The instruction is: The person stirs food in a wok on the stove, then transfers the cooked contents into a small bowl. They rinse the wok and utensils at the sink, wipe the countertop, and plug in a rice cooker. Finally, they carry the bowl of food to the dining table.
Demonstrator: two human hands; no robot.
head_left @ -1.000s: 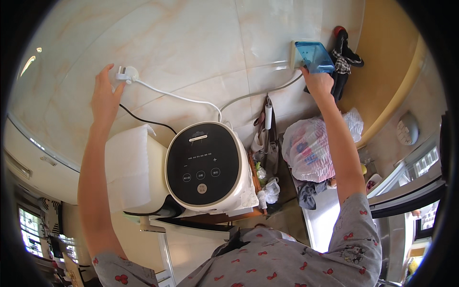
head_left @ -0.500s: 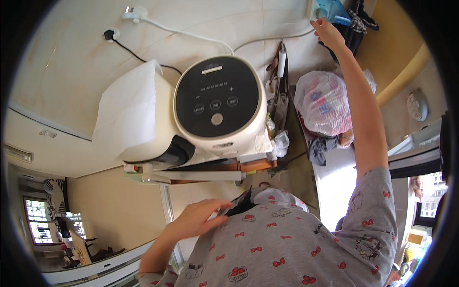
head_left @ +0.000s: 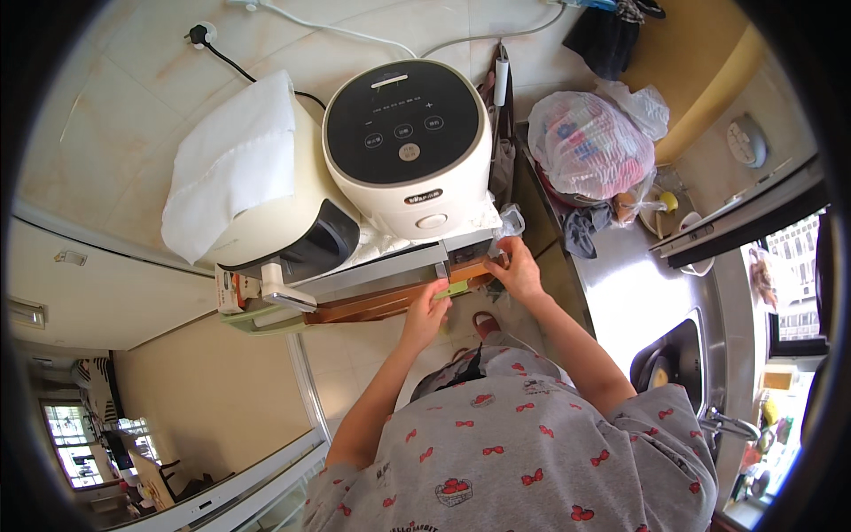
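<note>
Entry: my left hand (head_left: 428, 312) pinches a green strip (head_left: 454, 288) at the tabletop (head_left: 372, 301) front edge; right hand (head_left: 517, 270) curls around the corner under the rice cooker (head_left: 409, 146). Risk, I judge: tugging could jolt the cooker forward.

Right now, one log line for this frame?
left hand: on green strip at shelf edge | right hand: on shelf corner below cooker | grip: unclear
</note>
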